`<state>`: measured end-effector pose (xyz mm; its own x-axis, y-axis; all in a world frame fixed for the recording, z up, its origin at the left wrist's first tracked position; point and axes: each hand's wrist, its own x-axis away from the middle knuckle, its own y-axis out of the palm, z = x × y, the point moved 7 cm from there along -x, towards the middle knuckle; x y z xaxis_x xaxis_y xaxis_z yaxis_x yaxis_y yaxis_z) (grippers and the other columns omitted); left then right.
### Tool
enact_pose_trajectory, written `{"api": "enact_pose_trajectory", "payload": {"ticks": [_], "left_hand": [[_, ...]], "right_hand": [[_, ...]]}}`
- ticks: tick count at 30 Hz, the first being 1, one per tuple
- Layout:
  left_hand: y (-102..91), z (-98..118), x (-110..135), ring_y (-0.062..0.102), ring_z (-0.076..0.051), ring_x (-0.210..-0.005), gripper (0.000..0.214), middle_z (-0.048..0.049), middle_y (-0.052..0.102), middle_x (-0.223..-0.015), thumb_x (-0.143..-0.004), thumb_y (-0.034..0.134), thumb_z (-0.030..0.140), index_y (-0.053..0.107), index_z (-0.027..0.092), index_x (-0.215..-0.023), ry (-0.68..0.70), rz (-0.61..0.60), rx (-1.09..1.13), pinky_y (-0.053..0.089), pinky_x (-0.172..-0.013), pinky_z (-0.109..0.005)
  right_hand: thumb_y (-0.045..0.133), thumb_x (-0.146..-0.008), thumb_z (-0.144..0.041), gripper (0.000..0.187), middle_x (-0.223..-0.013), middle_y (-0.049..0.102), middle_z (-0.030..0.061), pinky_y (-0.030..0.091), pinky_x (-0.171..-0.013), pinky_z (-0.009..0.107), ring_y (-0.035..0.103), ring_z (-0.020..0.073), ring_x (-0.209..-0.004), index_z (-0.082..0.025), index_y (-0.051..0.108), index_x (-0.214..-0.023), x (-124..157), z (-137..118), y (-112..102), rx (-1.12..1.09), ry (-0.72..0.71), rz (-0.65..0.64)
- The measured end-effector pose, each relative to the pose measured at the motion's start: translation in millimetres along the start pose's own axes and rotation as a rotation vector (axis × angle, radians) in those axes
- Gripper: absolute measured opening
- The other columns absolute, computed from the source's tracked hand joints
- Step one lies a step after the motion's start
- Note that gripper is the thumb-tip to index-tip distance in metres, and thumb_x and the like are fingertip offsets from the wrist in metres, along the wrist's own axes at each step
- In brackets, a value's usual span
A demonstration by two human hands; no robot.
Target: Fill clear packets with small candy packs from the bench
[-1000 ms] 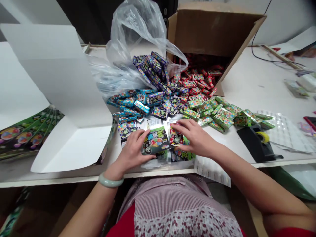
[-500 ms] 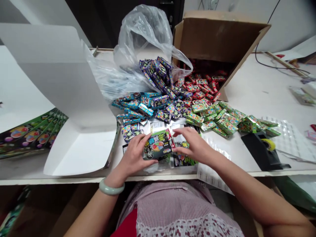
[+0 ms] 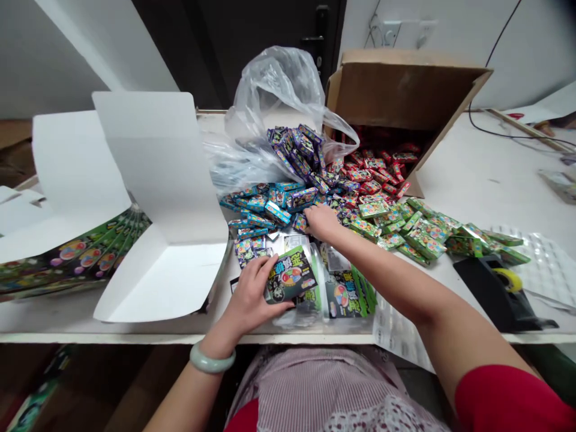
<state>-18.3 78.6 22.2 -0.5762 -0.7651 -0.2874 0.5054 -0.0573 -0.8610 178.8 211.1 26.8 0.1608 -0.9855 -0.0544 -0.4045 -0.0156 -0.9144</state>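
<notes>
"What are your hands on?"

"My left hand (image 3: pixel 252 297) has its fingers (image 3: pixel 263 270) closed around a black-and-green printed box (image 3: pixel 291 276), holding it just above the counter (image 3: pixel 472 180). My right hand (image 3: pixel 323 221) is stretched out over the loose boxes, with its fingertips (image 3: pixel 309 215) down among them. From here I can't tell whether they've closed on one."

"How much looks done, and how much is left?"

"Most of it is left, going by how things lie. A big spread of small boxes covers the middle of the counter: purple-and-blue ones (image 3: pixel 288 198) run out of a clear plastic bag (image 3: pixel 274 90), red ones (image 3: pixel 373 171) spill from a tipped cardboard carton (image 3: pixel 405 90), and green ones (image 3: pixel 423 243) fan out to the right. Only a few printed packets (image 3: pixel 346 294) lie apart, just in front of me, by the box in my left hand. To my left, a white folding carton (image 3: pixel 162 198) stands open with its flaps up. I can't say how many boxes there are."
</notes>
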Motion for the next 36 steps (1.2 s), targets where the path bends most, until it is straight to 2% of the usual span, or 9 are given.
{"api": "enact_pose_trajectory", "payload": {"ticks": [3, 5, 9, 12, 14, 20, 27, 33, 36], "left_hand": [[-5.1, -9.7, 6.9, 0.046, -0.034, -0.12, 0.094, -0.0133, 0.044, -0.127, -0.07, 0.076, 0.049, 0.025, 0.027, -0.145, -0.036, 0.041, -0.004, 0.042, -0.101, -0.052], [-7.6, -16.1, 9.7, 0.046, -0.034, -0.12, 0.093, -0.013, 0.044, -0.128, -0.07, 0.076, 0.05, 0.025, 0.028, -0.145, -0.056, 0.065, -0.007, 0.042, -0.102, -0.052], [-7.3, -19.2, 7.1, 0.046, -0.034, -0.12, 0.093, -0.0134, 0.044, -0.128, -0.069, 0.077, 0.049, 0.026, 0.026, -0.144, -0.062, 0.097, -0.021, 0.041, -0.102, -0.053], [-3.2, -12.0, 1.1, 0.045, -0.034, -0.12, 0.093, -0.0142, 0.043, -0.128, -0.068, 0.078, 0.047, 0.028, 0.023, -0.143, -0.039, 0.09, -0.032, 0.04, -0.103, -0.053], [-1.4, -4.9, -3.2, 0.044, -0.034, -0.119, 0.093, -0.0144, 0.043, -0.128, -0.068, 0.078, 0.046, 0.028, 0.022, -0.142, -0.018, 0.089, -0.031, 0.04, -0.103, -0.053], [-3.6, 8.4, -12.0, 0.045, -0.034, -0.115, 0.091, -0.0139, 0.044, -0.126, -0.07, 0.074, 0.051, 0.028, 0.021, -0.143, 0.047, 0.109, -0.057, 0.041, -0.1, -0.051], [-4.3, 8.5, -10.2, 0.044, -0.033, -0.118, 0.096, -0.0143, 0.042, -0.128, -0.071, 0.074, 0.053, 0.023, 0.022, -0.145, 0.101, 0.073, -0.042, 0.039, -0.102, -0.051], [-4.1, 18.0, -8.8, 0.045, -0.033, -0.116, 0.093, -0.0152, 0.044, -0.126, -0.072, 0.072, 0.054, 0.025, 0.021, -0.145, 0.148, 0.085, -0.054, 0.041, -0.1, -0.051], [-2.7, 19.2, -7.6, 0.046, -0.033, -0.115, 0.095, -0.0155, 0.044, -0.126, -0.071, 0.073, 0.054, 0.024, 0.021, -0.146, 0.141, 0.075, -0.048, 0.041, -0.099, -0.051]], "right_hand": [[0.063, -0.081, -0.028, 0.015, -0.094, 0.068, 0.0112, 0.048, -0.075, 0.034, 0.062, 0.0229, -0.086, -0.015, 0.064, -0.09, 8.6, 3.1, -6.7, -0.074, 0.025, 0.018], [0.054, -0.087, -0.035, 0.021, -0.086, 0.066, 0.0057, 0.048, -0.065, 0.028, 0.061, 0.0164, -0.073, -0.016, 0.06, -0.095, 26.1, 10.0, -14.9, -0.282, 0.048, 0.035], [0.061, -0.079, -0.041, 0.04, -0.072, 0.053, -0.0044, 0.046, -0.055, 0.024, 0.053, 0.011, -0.061, -0.021, 0.051, -0.112, 72.3, 21.6, -34.8, -0.883, 0.07, 0.136], [0.066, -0.076, -0.039, 0.044, -0.075, 0.049, -0.0061, 0.048, -0.054, 0.023, 0.051, 0.009, -0.059, -0.026, 0.047, -0.114, 100.0, 27.1, -53.0, -0.996, 0.081, 0.287], [0.066, -0.076, -0.039, 0.041, -0.075, 0.048, -0.0067, 0.047, -0.05, 0.022, 0.051, 0.0081, -0.055, -0.027, 0.045, -0.108, 110.4, 26.9, -57.2, -1.032, 0.097, 0.301], [0.065, -0.078, -0.039, 0.036, -0.074, 0.048, -0.0058, 0.046, -0.048, 0.022, 0.048, 0.0077, -0.053, -0.024, 0.049, -0.107, 121.6, 7.4, -41.8, -0.956, 0.066, 0.047], [0.066, -0.077, -0.04, 0.039, -0.077, 0.048, -0.0048, 0.049, -0.051, 0.024, 0.051, 0.0084, -0.056, -0.024, 0.047, -0.107, 127.7, 14.4, -49.2, -0.994, 0.129, 0.155], [0.066, -0.079, -0.033, 0.035, -0.076, 0.054, -0.0038, 0.043, -0.052, 0.023, 0.056, 0.0091, -0.057, -0.022, 0.049, -0.108, 136.0, 2.2, -27.4, -0.93, 0.065, -0.243], [0.065, -0.078, -0.032, 0.034, -0.075, 0.055, -0.0039, 0.042, -0.052, 0.024, 0.056, 0.0098, -0.057, -0.022, 0.049, -0.106, 137.2, 2.9, -25.7, -0.882, 0.07, -0.297]]}}
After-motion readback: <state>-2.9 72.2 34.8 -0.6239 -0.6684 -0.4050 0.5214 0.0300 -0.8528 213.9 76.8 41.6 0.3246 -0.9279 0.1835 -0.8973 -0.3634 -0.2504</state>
